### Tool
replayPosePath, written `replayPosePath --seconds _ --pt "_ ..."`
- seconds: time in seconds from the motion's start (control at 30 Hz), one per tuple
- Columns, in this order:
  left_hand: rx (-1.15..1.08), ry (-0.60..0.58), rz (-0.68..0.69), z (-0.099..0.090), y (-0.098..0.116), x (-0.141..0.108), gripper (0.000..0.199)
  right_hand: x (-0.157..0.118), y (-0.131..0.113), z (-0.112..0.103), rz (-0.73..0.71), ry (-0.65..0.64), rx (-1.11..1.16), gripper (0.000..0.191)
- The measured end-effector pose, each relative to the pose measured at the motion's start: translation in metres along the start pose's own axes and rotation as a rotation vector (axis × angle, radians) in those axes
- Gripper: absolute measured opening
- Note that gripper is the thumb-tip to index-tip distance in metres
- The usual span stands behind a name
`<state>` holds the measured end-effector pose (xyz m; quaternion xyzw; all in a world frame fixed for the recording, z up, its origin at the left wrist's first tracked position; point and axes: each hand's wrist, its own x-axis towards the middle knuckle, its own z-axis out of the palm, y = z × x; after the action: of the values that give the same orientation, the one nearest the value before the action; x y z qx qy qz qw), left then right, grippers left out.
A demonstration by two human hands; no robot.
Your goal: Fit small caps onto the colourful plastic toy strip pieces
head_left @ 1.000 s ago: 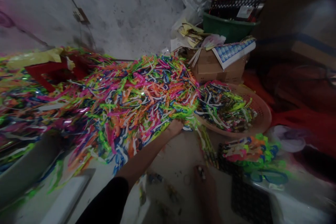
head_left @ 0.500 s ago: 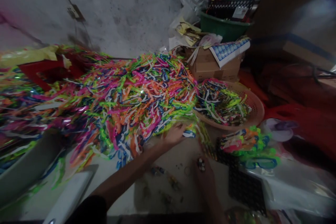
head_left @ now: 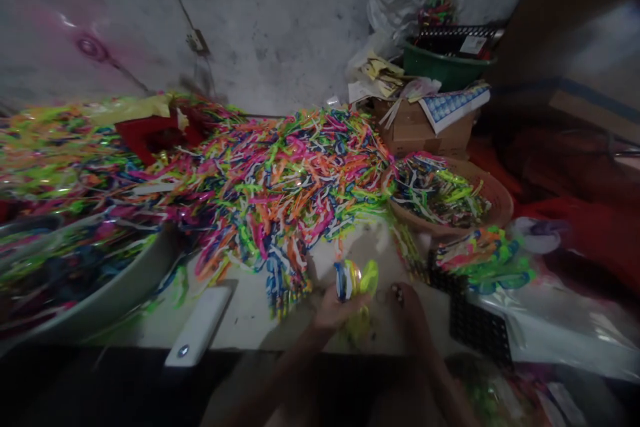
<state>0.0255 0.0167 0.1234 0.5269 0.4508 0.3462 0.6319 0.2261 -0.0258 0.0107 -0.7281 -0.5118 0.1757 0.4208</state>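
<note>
My left hand [head_left: 333, 310] is closed around a small bunch of coloured plastic strips [head_left: 356, 280], blue, white, orange and yellow-green, near the table's front edge. Yellow-green parts hang below the fingers. To its right, my right hand [head_left: 407, 300] is bent, with small white-and-dark bits [head_left: 397, 293] at its fingertips, too blurred to name. The hands are close together but apart. Beyond them spreads a big heap of similar bright plastic strips [head_left: 300, 180].
A pink basket [head_left: 503, 203] of strips stands right of the heap, before a cardboard box [head_left: 415, 133]. At right are a black mesh tray [head_left: 480, 330] and a bundle of bright pieces [head_left: 493, 257]. A grey tub [head_left: 135, 283] and white bar [head_left: 200, 327] lie left.
My left hand has come back from the heap's edge toward me, bringing the plastic strips near my right hand. The view has turned left.
</note>
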Motion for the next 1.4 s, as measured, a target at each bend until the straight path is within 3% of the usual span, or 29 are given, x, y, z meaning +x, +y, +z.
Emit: replayPosePath --seconds 0.13,0.23,0.43,0.6,0.7,0.77,0.87,0.97,1.03,1.1,1.27,1.4 --pt "-0.095 0.030 -0.150 -0.016 -0.016 -0.046 0.053 0.008 -0.011 -0.020 0.128 0.104 -0.092 0.047" --pt "-0.129 0.067 -0.186 -0.029 -0.018 -0.069 0.050 0.013 -0.018 -0.039 0.210 0.123 -0.199 0.047" --pt "-0.180 0.194 -0.183 -0.041 -0.006 -0.090 0.052 -0.003 -0.030 -0.051 0.243 -0.149 -0.315 0.013" --pt "-0.156 0.068 -0.165 -0.038 -0.002 -0.103 0.048 -0.017 -0.067 -0.053 0.305 -0.253 -0.271 0.013" --pt "-0.075 -0.001 0.002 -0.037 0.002 -0.111 0.038 -0.032 -0.113 -0.068 0.254 -0.364 -0.135 0.025" --pt "0.066 -0.028 0.113 -0.038 0.009 -0.116 0.032 -0.048 -0.151 -0.083 0.099 -0.441 0.052 0.032" --pt "0.371 0.053 0.321 -0.042 0.024 -0.125 0.025 -0.077 -0.204 -0.106 -0.007 -0.354 0.150 0.027" --pt "0.670 0.076 0.714 -0.049 0.047 -0.135 0.017 -0.098 -0.235 -0.122 -0.052 -0.314 0.146 0.023" --pt "0.866 -0.018 0.948 -0.053 0.067 -0.141 0.021 -0.106 -0.244 -0.127 -0.075 -0.341 0.128 0.019" --pt "1.032 -0.070 1.074 -0.057 0.085 -0.145 0.028 -0.109 -0.245 -0.129 -0.115 -0.378 0.109 0.015" --pt "1.204 -0.014 1.245 -0.062 0.105 -0.149 0.022 -0.111 -0.242 -0.132 -0.291 -0.449 0.051 0.019" --pt "1.252 -0.011 1.316 -0.064 0.108 -0.148 0.023 -0.113 -0.241 -0.135 -0.321 -0.441 0.011 0.016"
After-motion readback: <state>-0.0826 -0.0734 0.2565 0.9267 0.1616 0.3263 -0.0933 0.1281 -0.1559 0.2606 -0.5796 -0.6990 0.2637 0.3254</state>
